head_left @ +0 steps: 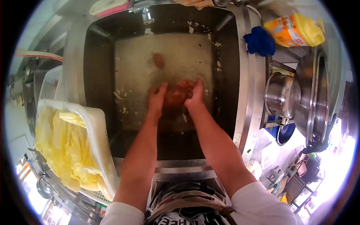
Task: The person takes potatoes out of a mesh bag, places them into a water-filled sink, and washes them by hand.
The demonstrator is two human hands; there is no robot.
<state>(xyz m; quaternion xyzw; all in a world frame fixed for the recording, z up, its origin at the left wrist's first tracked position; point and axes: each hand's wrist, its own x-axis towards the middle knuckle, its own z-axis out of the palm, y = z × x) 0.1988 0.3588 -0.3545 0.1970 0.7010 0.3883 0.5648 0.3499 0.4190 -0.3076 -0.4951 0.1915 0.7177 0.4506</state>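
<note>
Murky water stands in a deep metal sink, with both of my hands partly in it. Between them is a reddish-brown mass, blurred by the water. My left hand is at its left side, my right hand at its right, fingers partly under water. A smaller reddish-brown piece lies apart, farther up in the sink. Small pale scraps float on the water and cling to the walls. Whether my fingers grip the mass is hidden by the murk.
A faucet hangs over the far edge. At the left stands a white basket of yellow leaves. On the right are a blue cloth, a yellow-orange package, a metal pot and large metal basins.
</note>
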